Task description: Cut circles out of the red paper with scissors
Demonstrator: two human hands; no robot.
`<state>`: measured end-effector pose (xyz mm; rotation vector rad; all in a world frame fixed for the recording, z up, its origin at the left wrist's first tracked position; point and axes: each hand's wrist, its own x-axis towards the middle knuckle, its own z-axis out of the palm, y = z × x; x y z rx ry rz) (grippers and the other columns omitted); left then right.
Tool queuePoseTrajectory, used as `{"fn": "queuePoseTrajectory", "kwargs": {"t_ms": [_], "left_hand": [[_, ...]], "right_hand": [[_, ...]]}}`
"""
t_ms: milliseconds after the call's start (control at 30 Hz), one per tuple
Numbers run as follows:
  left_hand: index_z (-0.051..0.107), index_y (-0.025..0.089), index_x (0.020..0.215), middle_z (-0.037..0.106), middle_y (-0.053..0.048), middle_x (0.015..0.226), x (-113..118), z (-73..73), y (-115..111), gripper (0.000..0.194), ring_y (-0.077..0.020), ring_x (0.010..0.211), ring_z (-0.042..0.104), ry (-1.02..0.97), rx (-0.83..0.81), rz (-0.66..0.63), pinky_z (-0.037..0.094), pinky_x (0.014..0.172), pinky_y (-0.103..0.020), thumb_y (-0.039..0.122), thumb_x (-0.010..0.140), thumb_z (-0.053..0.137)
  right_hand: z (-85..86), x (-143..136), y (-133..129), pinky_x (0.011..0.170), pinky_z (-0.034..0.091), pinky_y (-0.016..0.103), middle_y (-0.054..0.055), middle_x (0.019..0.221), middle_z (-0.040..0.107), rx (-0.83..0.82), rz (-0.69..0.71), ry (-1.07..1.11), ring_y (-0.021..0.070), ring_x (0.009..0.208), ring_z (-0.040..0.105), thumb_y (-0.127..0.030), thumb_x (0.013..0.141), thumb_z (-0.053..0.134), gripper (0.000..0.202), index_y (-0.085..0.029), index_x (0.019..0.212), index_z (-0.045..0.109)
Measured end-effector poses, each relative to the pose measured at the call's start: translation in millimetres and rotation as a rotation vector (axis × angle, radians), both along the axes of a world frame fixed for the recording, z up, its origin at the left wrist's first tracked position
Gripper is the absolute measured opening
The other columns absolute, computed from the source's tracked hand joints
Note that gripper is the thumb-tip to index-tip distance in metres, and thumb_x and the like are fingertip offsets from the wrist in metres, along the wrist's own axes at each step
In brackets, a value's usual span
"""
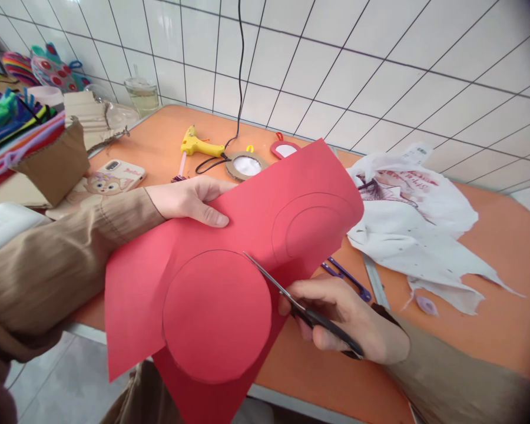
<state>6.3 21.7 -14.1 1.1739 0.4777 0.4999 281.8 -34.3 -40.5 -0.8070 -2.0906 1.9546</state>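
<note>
My left hand point(198, 200) grips the upper edge of a large red sheet point(251, 218), its thumb lying on top of the paper. Black-handled scissors point(307, 315) are in my right hand point(351, 318), their blades at the right edge of a partly cut circle point(216, 318). The circle's upper edge still shows a drawn line joining the sheet. Two curved pencil outlines point(315, 227) show on the sheet's right part, which curls over at its right end. Part of the red paper hangs below the table's front edge.
Behind the sheet are a yellow glue gun point(201, 143), a cardboard ring point(246, 166) and a phone point(115, 176). Pipe cleaners in a box point(55, 165) stand at left, with a cup point(142, 94) by the wall. A white plastic bag point(424, 218) lies right, near purple scissors point(348, 280).
</note>
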Motion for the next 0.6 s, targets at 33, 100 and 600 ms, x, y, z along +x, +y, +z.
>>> {"fn": "queuePoseTrajectory", "kwargs": {"t_ms": [33,100,600], "left_hand": [[0.059,0.019,0.112,0.070,-0.005,0.097,0.1,0.1,0.1,0.040,-0.0198,0.087,0.065,0.008,-0.003,0.000,0.047,0.082,-0.032,0.005,0.074,0.060],[0.059,0.019,0.112,0.070,-0.006,0.097,0.1,0.1,0.3,0.042,-0.0214,0.089,0.065,0.020,-0.010,0.007,0.046,0.083,-0.033,0.006,0.073,0.062],[0.060,0.019,0.112,0.070,-0.005,0.099,0.0,-0.1,-0.4,0.041,-0.0210,0.090,0.065,0.015,0.019,0.006,0.047,0.083,-0.032,0.005,0.074,0.061]], "right_hand": [[0.2,-0.4,0.0,0.042,0.027,0.021,-0.002,0.055,0.043,-0.002,-0.002,-0.006,0.0090,0.049,0.036,-0.051,0.074,0.057,0.042,-0.010,0.083,0.056],[0.5,-1.1,-0.1,0.042,0.027,0.021,-0.002,0.055,0.044,-0.003,-0.008,-0.011,0.0090,0.048,0.036,-0.049,0.073,0.059,0.040,-0.010,0.082,0.056],[4.3,-2.0,0.0,0.044,0.028,0.021,-0.002,0.055,0.045,-0.062,-0.026,-0.037,0.0093,0.049,0.037,-0.026,0.069,0.060,0.021,-0.009,0.081,0.055]]}}
